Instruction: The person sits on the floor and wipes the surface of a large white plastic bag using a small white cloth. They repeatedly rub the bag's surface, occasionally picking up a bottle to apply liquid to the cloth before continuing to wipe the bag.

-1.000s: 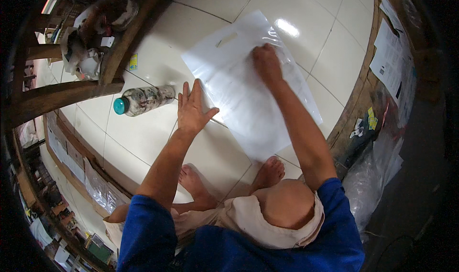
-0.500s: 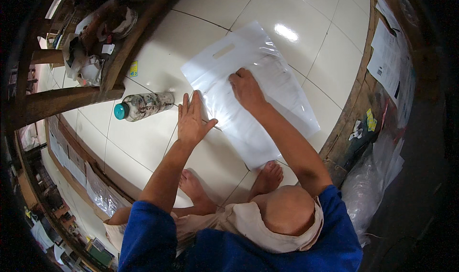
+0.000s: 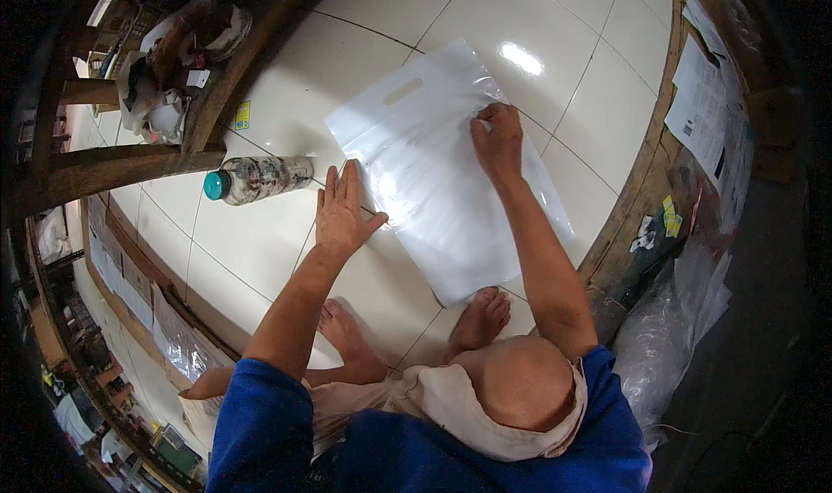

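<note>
White plastic bag (image 3: 433, 181) with a die-cut handle slot lies flat on the cream tiled floor (image 3: 260, 242), slot end pointing away from the person, far corner end reaching down to just beside the right foot (image 3: 481, 320).

Left hand (image 3: 342, 211): open, palm down, fingers spread and pointing away. It presses on the floor at the bag's left edge; thumb reaches toward the bag, fingertips look to touch or overlap its edge, can't tell which. Grasping nothing.

Right hand (image 3: 496, 138): on top of the bag, upper right area, knuckles up, fingers curled down onto the plastic. Something small and pale shows at the fingertips; can't tell what it is, or whether the hand is pinching the film or just pressing it. Grip state not resolvable.

Bottle (image 3: 256, 178) lies on its side on the floor left of the bag, teal cap pointing left, mottled label. Close to the left hand, not touching it.

Person crouches: both bare feet on the tiles, left foot (image 3: 347, 337) beneath the left forearm, right knee (image 3: 520, 385) bare in the foreground, blue shirt, beige shorts.

Wooden furniture frame (image 3: 130, 164) upper left, cluttered with rolls of tape and small items. Wooden ledge on the right with papers (image 3: 702, 103) and clear plastic bags (image 3: 676, 337) beside it.
</note>
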Motion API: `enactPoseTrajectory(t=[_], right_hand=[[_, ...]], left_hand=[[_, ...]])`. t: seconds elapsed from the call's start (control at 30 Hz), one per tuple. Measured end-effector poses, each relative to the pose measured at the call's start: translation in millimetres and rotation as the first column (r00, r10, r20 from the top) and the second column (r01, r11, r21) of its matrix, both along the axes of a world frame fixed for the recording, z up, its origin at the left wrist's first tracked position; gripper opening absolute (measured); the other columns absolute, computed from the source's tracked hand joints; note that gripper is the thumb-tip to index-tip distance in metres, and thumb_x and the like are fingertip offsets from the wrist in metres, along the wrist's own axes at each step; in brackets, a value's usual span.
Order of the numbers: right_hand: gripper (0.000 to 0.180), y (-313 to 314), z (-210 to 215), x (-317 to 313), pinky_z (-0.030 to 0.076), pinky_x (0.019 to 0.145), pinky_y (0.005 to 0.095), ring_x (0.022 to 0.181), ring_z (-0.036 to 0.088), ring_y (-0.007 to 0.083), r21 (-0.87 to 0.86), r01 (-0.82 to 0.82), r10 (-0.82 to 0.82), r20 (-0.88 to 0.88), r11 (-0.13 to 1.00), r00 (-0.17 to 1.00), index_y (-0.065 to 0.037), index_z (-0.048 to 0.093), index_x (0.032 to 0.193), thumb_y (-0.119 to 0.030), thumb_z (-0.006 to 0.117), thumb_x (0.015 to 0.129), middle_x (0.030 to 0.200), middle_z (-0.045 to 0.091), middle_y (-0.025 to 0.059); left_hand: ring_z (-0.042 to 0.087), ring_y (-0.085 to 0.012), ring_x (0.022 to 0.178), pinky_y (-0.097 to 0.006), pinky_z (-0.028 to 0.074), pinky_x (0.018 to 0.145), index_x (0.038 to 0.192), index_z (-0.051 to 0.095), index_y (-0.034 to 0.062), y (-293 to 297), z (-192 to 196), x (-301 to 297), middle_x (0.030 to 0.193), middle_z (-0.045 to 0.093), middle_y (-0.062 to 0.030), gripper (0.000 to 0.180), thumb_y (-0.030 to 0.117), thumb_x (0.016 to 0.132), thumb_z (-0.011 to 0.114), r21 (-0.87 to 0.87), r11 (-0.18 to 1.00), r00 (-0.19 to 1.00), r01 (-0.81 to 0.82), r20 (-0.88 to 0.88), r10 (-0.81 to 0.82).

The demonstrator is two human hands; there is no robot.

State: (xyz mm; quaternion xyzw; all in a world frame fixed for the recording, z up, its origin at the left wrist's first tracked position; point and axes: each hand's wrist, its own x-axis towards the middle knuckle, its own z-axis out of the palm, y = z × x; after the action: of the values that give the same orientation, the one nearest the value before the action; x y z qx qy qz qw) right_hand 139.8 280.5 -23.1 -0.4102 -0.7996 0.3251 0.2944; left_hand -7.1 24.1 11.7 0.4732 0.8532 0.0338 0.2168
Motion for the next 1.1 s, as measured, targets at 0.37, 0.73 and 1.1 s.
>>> enactPoseTrajectory(t=[0.37, 0.73, 1.1], right_hand=[[0.012, -100, 14, -50, 0.048, 0.087, 0.0454, 0.094, 0.055, 0.0370, 0.027, -0.544, 0.540, 0.088, 0.838, 0.837, 0.001, 0.062, 0.088, -0.002, 0.056, 0.078, 0.094, 0.058, 0.0186], [0.016, -127, 5, -85, 0.051, 0.085, 0.0388, 0.101, 0.054, 0.0302, 0.094, -0.700, 0.633, 0.357, 0.708, 0.687, 0.000, 0.065, 0.092, -0.004, 0.059, 0.078, 0.100, 0.054, 0.0131], [0.019, -34, -3, -43, 0.049, 0.083, 0.0457, 0.099, 0.055, 0.0357, 0.100, -0.444, 0.373, 0.398, 0.890, 0.838, -0.003, 0.064, 0.097, -0.004, 0.055, 0.079, 0.100, 0.057, 0.0191]], left_hand=[[0.011, -0.0341, 0.149, -0.052, 0.012, 0.120, 0.154, 0.005, 0.0032, -7, -2, -1, 0.158, 0.024, -0.0122, 0.119, 0.045, 0.072, 0.080, -0.029, 0.996, 0.992, -0.082, 0.089, 0.084], [0.015, -0.0369, 0.147, -0.056, 0.014, 0.118, 0.153, 0.012, 0.0007, -12, -6, 0, 0.156, 0.026, -0.0154, 0.117, 0.043, 0.069, 0.082, 0.056, 0.992, 0.989, -0.109, 0.102, 0.103], [0.014, -0.0344, 0.148, -0.054, 0.012, 0.119, 0.153, 0.009, 0.0002, -12, -3, -1, 0.154, 0.032, -0.0164, 0.116, 0.042, 0.072, 0.080, 0.035, 0.992, 0.988, -0.118, 0.107, 0.114]])
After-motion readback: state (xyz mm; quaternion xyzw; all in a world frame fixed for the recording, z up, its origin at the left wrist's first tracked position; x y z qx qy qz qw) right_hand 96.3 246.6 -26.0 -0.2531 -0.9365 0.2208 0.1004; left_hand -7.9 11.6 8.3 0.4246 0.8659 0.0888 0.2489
